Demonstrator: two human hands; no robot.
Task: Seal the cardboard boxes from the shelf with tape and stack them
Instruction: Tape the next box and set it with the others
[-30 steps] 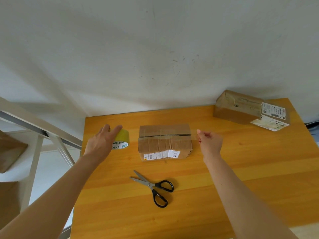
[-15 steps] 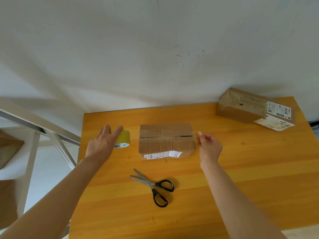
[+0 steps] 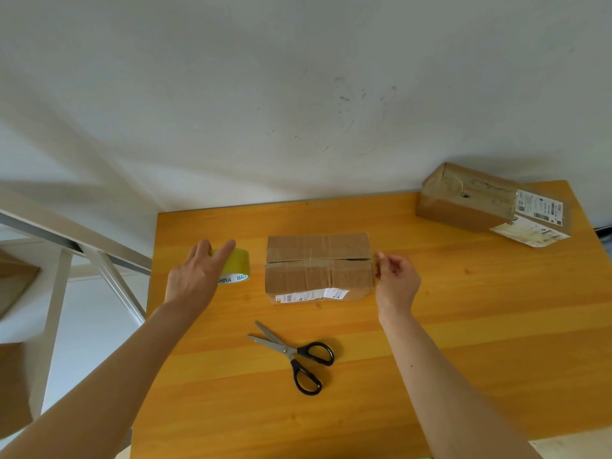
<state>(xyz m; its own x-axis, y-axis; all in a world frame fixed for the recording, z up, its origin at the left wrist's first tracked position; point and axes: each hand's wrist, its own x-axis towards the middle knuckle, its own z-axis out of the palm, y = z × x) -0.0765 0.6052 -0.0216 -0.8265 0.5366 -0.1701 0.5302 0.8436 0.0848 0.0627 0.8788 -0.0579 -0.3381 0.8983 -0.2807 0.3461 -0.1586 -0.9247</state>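
A small cardboard box [image 3: 318,270] lies in the middle of the wooden table [image 3: 463,326], its top flaps closed along a centre seam. My left hand [image 3: 195,276] grips a yellow-green tape roll [image 3: 236,265] just left of the box. At the box's right end, my right hand [image 3: 395,276] pinches the free end of the clear tape. The strip runs from the roll across the box top along the seam. A second, taped box [image 3: 470,197] with shipping labels sits at the far right corner.
Black-handled scissors [image 3: 294,354] lie shut on the table in front of the box. A white metal shelf frame [image 3: 66,246] holding more cardboard stands off the table's left edge. A white wall rises right behind the table.
My right hand has come slightly nearer the box's right end with the tape end still pinched. The left hand stays on the roll beside the box. The view has shifted a little.
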